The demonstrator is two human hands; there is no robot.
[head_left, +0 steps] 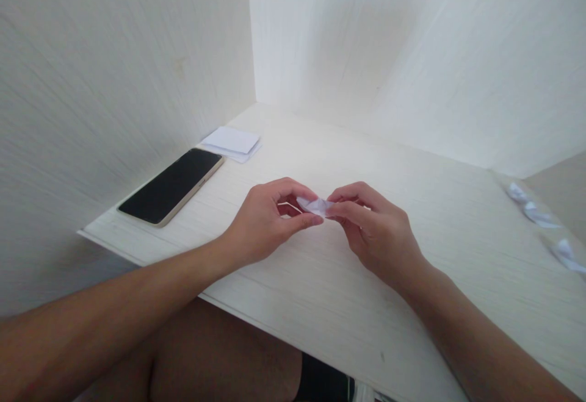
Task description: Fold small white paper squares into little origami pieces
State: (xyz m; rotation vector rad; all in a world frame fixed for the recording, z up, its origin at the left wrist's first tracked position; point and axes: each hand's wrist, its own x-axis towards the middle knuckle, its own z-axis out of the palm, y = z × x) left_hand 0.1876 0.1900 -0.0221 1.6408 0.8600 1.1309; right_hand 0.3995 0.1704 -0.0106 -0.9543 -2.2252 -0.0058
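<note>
A small piece of folded white paper [315,205] is held between both hands, just above the white tabletop. My left hand [272,213] pinches its left side, with the thumb below and the fingers above. From the other side, my right hand [373,222] grips the right end between thumb and fingers. The fingertips cover parts of the paper, so its full shape is hidden.
A phone with a dark screen [171,185] lies at the left, beside the wall. Behind it is a small stack of white paper [232,139]. Several folded white paper pieces [540,214] sit along the right edge. White walls [366,42] close the table's back and left.
</note>
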